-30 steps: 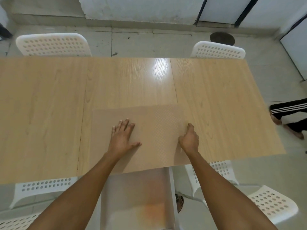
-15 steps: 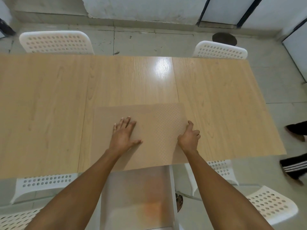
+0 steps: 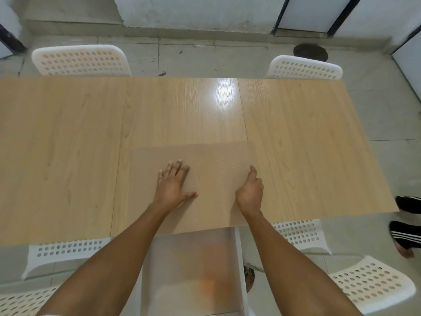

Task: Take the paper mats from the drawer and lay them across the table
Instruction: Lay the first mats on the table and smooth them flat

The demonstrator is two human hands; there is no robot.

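A tan paper mat with a fine embossed pattern lies flat on the wooden table, near its front edge at the middle. My left hand rests palm down on the mat's left half, fingers straight and spread. My right hand is at the mat's right edge, fingers curled, thumb on top, pinching that edge. Below the table's front edge the white drawer stands pulled out between my forearms; its inside is blurred, with an orange patch.
White perforated chairs stand around the table: two at the far side, others at the near side. A person's feet in black striped shoes are on the floor at the right.
The mat has slid slightly away from me, further onto the table, with both hands staying on it. The person's feet at the right have moved nearer.
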